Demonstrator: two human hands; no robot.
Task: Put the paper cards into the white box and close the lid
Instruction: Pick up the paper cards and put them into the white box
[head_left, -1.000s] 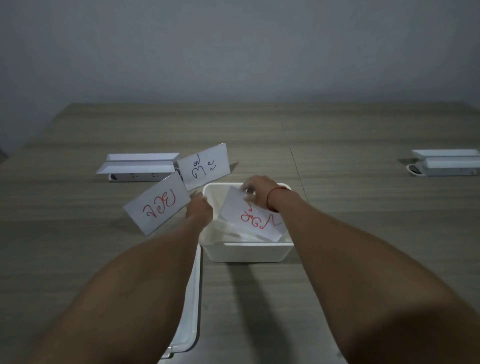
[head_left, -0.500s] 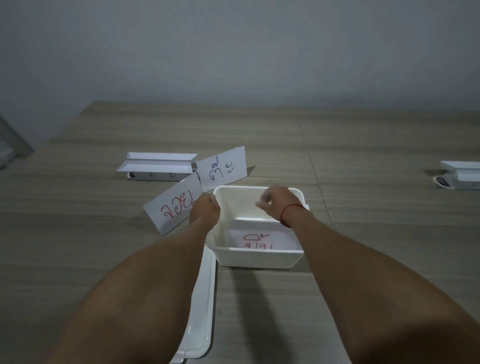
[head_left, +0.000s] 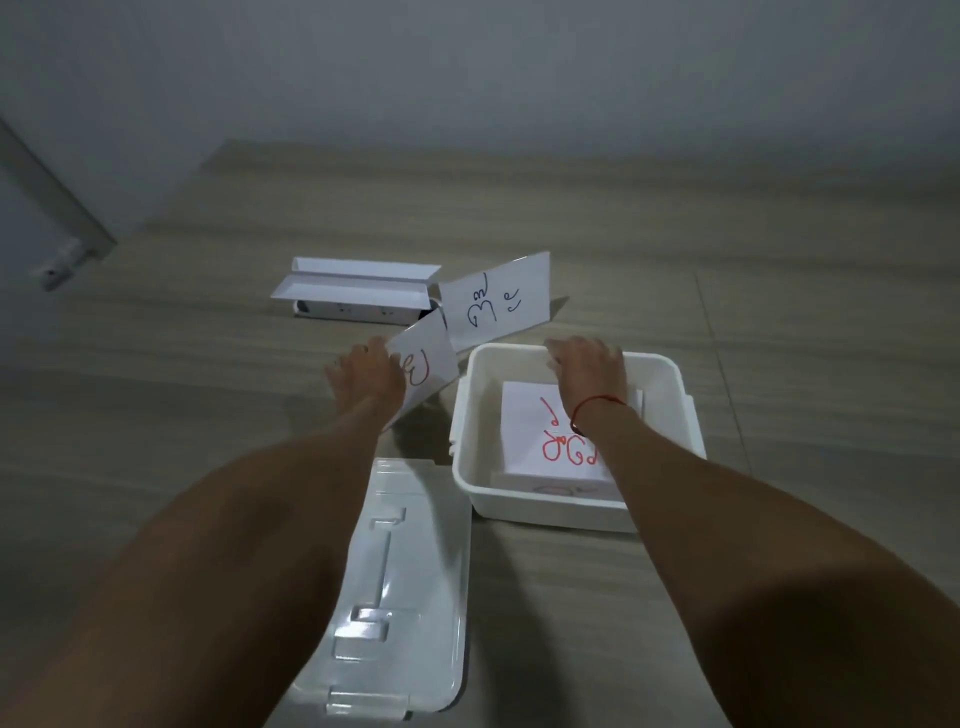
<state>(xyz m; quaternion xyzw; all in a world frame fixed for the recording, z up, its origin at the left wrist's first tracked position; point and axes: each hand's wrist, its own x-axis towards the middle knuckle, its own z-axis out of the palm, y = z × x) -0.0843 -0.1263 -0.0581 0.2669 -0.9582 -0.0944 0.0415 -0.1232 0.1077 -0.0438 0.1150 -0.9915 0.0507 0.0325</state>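
Tabletop (head_left: 675, 234) unchanged; right hand (head_left: 587, 364) has sunk open-fingered into the white box (head_left: 670, 374), left hand (head_left: 369, 374) still gripping two cards (head_left: 493, 301).

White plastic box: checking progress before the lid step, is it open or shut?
Open: the white plastic box shows cards inside; its lid lies beside it.

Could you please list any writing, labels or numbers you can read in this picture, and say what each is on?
No printed words, brands or numbers show.
Card in the box: red handwritten marks, upside down, not readable to me.
Card in the left hand: red handwriting, partly hidden by the hand.
Card behind it: black handwritten marks, not readable to me.
Lid: no text.
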